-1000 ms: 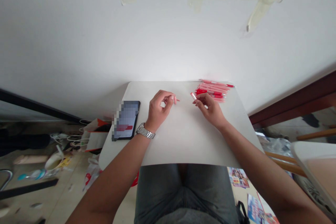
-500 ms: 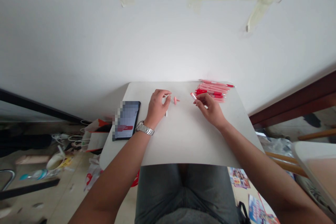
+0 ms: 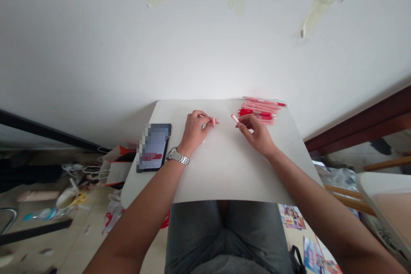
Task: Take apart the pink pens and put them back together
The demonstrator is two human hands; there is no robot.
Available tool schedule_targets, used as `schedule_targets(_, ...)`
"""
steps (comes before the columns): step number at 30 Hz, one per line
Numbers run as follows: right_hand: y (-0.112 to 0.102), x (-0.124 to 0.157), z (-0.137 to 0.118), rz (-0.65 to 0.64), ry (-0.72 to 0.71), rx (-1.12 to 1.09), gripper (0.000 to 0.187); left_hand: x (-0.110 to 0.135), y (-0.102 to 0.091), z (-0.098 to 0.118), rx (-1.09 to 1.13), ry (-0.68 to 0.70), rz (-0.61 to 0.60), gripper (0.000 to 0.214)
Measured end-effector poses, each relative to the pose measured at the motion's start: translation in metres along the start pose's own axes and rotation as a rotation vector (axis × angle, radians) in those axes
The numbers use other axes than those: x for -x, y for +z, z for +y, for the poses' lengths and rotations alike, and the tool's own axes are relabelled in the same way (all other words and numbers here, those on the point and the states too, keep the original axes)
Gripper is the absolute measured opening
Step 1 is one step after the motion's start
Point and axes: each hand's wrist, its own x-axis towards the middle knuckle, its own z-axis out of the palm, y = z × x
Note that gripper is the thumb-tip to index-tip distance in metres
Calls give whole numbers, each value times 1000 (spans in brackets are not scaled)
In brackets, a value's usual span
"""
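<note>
My left hand [image 3: 194, 132], with a metal watch [image 3: 178, 156] at its wrist, has thumb and forefinger closed on a small pink piece [image 3: 213, 122] with a rounded head and a short stem. Part of a slim white object shows behind these fingers; its kind is hidden. In my right hand [image 3: 256, 136], pinched between thumb and fingers, is a short pink-and-white tube [image 3: 235, 118], tilted up to the left. Just behind that hand lies a bunch of pink and red pens [image 3: 261, 107], several of them side by side.
A phone [image 3: 156, 147], partly pixelated, lies at the left of the white table [image 3: 231, 175]. The wall [image 3: 205, 51] rises at the table's back edge. Bags, a bottle [image 3: 45, 214] and cables are on the floor to the left; a white seat [image 3: 385, 197] stands to the right.
My left hand has reached slightly right, and its thumb and forefinger have closed on the pink piece that lay on the table. The right hand's tube has shifted slightly left.
</note>
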Motion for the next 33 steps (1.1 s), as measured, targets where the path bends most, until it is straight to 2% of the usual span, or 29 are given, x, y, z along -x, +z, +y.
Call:
schedule_targets(10,0,1,5,-7,-2,-4,33,0,-3,1,-32,-62,6,22)
schedule_targets(17,0,1,4,-8,-3,8,32,2,-1,-8,-61,-153,44,13)
schedule_targets(33,0,1,4,-7,2,5,32,3,0,-10,-45,-193,61,10)
